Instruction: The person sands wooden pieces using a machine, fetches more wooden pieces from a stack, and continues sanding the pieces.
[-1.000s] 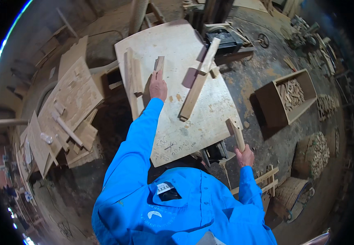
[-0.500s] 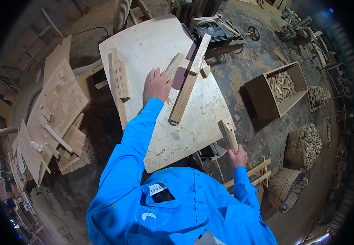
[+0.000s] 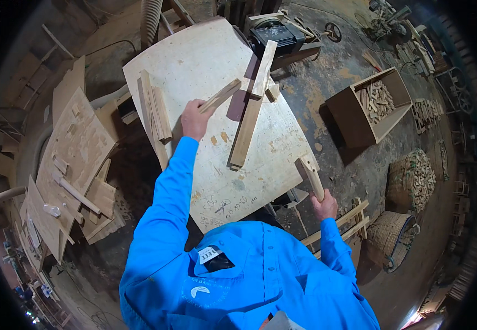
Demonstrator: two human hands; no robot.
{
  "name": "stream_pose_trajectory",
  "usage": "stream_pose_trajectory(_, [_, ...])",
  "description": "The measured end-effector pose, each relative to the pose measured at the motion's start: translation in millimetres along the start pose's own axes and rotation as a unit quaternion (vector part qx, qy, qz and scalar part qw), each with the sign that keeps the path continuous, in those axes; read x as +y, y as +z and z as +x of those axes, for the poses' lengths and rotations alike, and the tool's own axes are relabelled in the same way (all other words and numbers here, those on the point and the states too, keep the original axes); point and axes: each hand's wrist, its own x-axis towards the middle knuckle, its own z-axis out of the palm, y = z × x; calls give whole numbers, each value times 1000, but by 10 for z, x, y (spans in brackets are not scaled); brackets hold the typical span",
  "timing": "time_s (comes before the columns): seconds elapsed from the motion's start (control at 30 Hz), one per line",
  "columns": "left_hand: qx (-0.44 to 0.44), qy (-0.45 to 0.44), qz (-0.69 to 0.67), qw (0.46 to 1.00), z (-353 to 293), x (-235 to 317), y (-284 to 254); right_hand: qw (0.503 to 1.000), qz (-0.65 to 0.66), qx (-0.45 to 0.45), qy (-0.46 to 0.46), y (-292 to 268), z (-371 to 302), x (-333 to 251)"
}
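Note:
My left hand (image 3: 195, 120) is closed around one end of a wooden strip (image 3: 220, 97), which angles up and right over the pale work table (image 3: 216, 192). Gripped in my right hand (image 3: 324, 205) is the handle of what looks like a wooden mallet (image 3: 311, 175), its head by the table's right corner. Between my hands lies a long wooden bar (image 3: 245, 132) with a narrowed near end. A lighter wooden piece (image 3: 264, 69) meets its far end, and a small wood block (image 3: 273, 92) sits beside them. More wooden strips (image 3: 155, 107) rest along the table's left edge.
Beyond the table stands a machine with a dark motor (image 3: 274, 38). To the right are an open box of wood scraps (image 3: 351, 115) and woven baskets (image 3: 391, 239). A wooden frame (image 3: 337, 228) is near my right forearm. Another board-topped surface (image 3: 76, 137) stands left.
My left hand has closed on the wooden strip and shifted left, lifting and turning it slightly. The mallet stays in my right hand near the corner. The whole view has shifted a little.

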Motion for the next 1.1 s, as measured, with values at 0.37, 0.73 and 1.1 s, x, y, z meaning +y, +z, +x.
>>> stream_pose_trajectory(0.37, [-141, 18, -259, 955, 998, 347, -554, 1000, -17, -11, -18, 39, 37, 81])
stream_pose_trajectory(0.73, [16, -44, 194, 980, 308, 523, 322, 1000, -12, -2, 0, 45, -21, 81])
stream_pose_trajectory(1.1, [4, 102, 137, 985, 648, 762, 828, 999, -20, -6, -30, 84, 38, 126])
